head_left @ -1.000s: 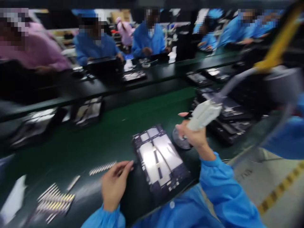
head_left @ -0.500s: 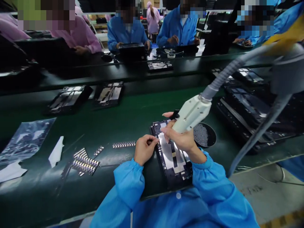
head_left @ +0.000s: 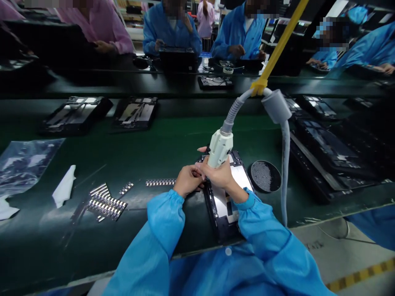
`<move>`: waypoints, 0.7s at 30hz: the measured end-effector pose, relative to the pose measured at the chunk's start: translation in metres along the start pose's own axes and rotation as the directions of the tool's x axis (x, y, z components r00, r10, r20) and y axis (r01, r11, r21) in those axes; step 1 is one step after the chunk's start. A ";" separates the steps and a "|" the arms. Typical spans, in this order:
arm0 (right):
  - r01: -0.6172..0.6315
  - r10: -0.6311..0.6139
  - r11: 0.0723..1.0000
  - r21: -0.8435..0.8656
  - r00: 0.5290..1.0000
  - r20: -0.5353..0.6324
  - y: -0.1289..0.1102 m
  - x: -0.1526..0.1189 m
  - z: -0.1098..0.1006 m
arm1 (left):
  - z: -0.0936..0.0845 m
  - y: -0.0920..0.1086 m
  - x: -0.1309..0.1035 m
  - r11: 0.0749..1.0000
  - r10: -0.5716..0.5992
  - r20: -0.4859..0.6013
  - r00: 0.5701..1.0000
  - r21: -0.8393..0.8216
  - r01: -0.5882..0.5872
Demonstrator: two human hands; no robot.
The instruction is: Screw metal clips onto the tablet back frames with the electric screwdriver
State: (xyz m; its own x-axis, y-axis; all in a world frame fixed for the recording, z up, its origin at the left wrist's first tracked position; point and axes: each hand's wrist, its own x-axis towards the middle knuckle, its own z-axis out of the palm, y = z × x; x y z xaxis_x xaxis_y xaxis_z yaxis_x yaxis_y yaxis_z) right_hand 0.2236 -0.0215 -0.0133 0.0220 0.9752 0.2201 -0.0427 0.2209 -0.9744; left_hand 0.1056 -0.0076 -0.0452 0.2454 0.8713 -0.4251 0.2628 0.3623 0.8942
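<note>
My right hand (head_left: 220,174) grips a pale electric screwdriver (head_left: 221,146), whose grey cable rises from its top. The tool stands nearly upright over the left edge of an opened tablet-like device (head_left: 219,201) with a black frame and silvery inside. Its tip is hidden by my fingers. My left hand (head_left: 187,180) is closed in a pinch at the same edge, touching or almost touching my right fingers; what it pinches, if anything, is hidden. Just left of that hand lies a strip of small metallic parts (head_left: 160,182). Right of the device sits a round dish of tiny screws (head_left: 265,176).
More part strips (head_left: 106,203) lie in a pile to the left, near a white paper scrap (head_left: 64,187) and a clear plastic bag (head_left: 29,162). Opened devices (head_left: 135,113) stand farther back; others are stacked right (head_left: 327,152). The cable (head_left: 285,172) hangs from a yellow strap (head_left: 282,45). Co-workers sit opposite.
My right hand has brought the screwdriver left and more upright, from over the device's middle to its left edge beside my left hand. The cable has swung left. The head view has shifted slightly.
</note>
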 end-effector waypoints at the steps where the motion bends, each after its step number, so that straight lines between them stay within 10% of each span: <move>1: 0.003 -0.003 1.000 -0.009 1.000 0.000 0.000 0.000 0.000 | 0.000 0.000 0.000 1.000 -0.003 0.000 1.000 -0.001 0.003; 16: 0.041 -0.040 0.991 -0.125 0.999 0.008 -0.002 -0.006 0.005 | 0.006 -0.006 -0.003 0.997 0.063 -0.021 0.998 0.055 -0.062; 21: 0.112 -0.113 0.979 -0.169 0.994 0.001 0.004 -0.008 0.003 | -0.038 -0.010 -0.029 0.958 0.140 -0.015 0.990 0.257 -0.131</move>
State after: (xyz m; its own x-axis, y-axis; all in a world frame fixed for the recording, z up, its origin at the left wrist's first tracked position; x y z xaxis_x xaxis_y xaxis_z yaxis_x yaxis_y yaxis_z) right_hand 0.2199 -0.0288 -0.0187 0.0256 0.9440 0.3289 0.1296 0.3231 -0.9375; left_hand 0.0599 -0.0241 -0.0366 0.2655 0.9183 -0.2937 0.4589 0.1476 0.8762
